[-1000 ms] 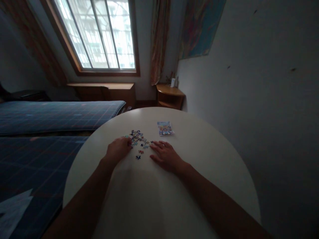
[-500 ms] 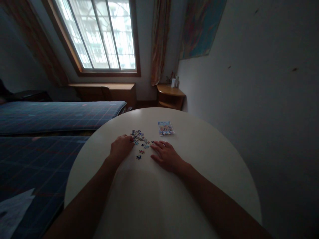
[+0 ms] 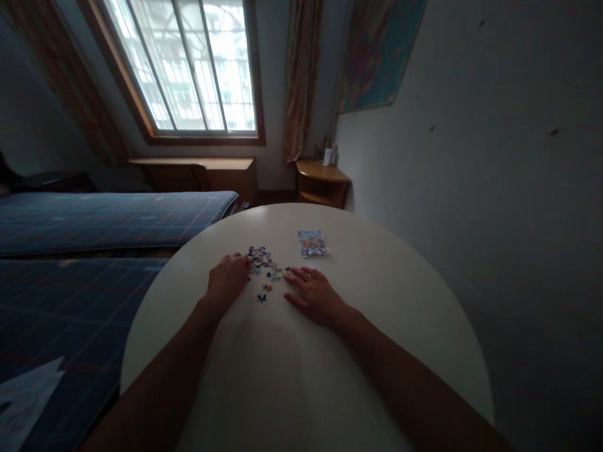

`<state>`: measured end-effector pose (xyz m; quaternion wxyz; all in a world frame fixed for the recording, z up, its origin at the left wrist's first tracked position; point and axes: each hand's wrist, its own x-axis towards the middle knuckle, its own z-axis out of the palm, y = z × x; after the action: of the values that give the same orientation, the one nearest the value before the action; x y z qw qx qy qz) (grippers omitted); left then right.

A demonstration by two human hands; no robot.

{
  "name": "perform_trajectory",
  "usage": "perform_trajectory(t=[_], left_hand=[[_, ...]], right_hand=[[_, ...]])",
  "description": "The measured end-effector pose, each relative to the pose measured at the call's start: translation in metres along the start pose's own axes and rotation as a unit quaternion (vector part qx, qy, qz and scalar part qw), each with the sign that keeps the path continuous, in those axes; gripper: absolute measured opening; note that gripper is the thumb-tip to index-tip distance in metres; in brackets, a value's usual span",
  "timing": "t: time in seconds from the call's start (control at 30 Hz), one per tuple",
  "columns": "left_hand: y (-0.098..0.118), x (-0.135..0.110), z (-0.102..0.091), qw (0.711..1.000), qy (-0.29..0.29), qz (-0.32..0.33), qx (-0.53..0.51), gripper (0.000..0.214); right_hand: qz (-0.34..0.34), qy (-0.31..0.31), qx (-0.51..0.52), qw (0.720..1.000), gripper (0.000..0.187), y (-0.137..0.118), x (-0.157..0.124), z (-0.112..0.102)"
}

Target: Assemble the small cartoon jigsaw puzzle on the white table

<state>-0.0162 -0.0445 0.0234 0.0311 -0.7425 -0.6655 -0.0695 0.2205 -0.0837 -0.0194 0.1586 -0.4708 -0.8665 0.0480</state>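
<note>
Small jigsaw puzzle pieces (image 3: 260, 257) lie in a loose heap on the round white table (image 3: 396, 282). My left hand (image 3: 229, 276) rests at the heap's left edge with its fingers curled in. Whatever may be between those fingertips is hidden. My right hand (image 3: 313, 294) lies flat on the right, its fingers spread and the fingertips beside a few outlying pieces. Nearer to me, a reddish piece (image 3: 267, 287) and a dark blue piece (image 3: 261, 298) sit apart between the hands. Behind the right hand is a small colourful printed picture sheet (image 3: 313, 243).
Beds with blue plaid covers (image 3: 94, 216) stand on the left, with white paper (image 3: 31, 398) on the nearer one. A wooden corner cabinet (image 3: 323, 172) and a desk (image 3: 221, 164) are beyond the table. The wall (image 3: 471, 207) runs along the right.
My left hand has shifted slightly left, and a small piece now shows beside its fingers. The right hand stays in place.
</note>
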Motion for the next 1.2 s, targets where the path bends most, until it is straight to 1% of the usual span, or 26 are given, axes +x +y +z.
perform_trajectory(t=[0.2,0.37,0.53,0.77,0.87,1.0,1.2], left_hand=[[-0.003,0.0,0.005,1.0,-0.014,0.009,-0.005,0.024],[-0.004,0.002,0.007,1.0,-0.006,0.005,-0.006,0.027],[-0.003,0.004,0.005,1.0,0.008,-0.006,-0.01,0.034],[0.001,0.003,0.002,0.999,0.018,-0.037,-0.018,0.029],[0.0,0.003,0.002,0.999,0.022,-0.038,-0.018,0.028],[0.001,0.001,0.002,0.999,0.018,-0.033,-0.022,0.027],[0.005,-0.004,-0.006,0.998,-0.001,-0.033,-0.049,0.032]], right_hand=[[0.0,0.005,0.002,1.0,0.054,-0.001,0.0,0.0],[0.007,-0.008,-0.002,1.0,0.055,-0.001,0.0,-0.002],[0.003,-0.003,0.001,1.0,0.054,0.0,0.0,-0.001],[0.004,-0.002,0.003,1.0,0.054,-0.002,0.0,-0.001],[0.002,0.0,0.001,1.0,0.054,-0.002,0.0,-0.001],[0.0,0.007,-0.002,1.0,0.054,0.0,0.0,0.001],[0.004,0.003,0.0,1.0,0.055,0.0,0.0,0.002]])
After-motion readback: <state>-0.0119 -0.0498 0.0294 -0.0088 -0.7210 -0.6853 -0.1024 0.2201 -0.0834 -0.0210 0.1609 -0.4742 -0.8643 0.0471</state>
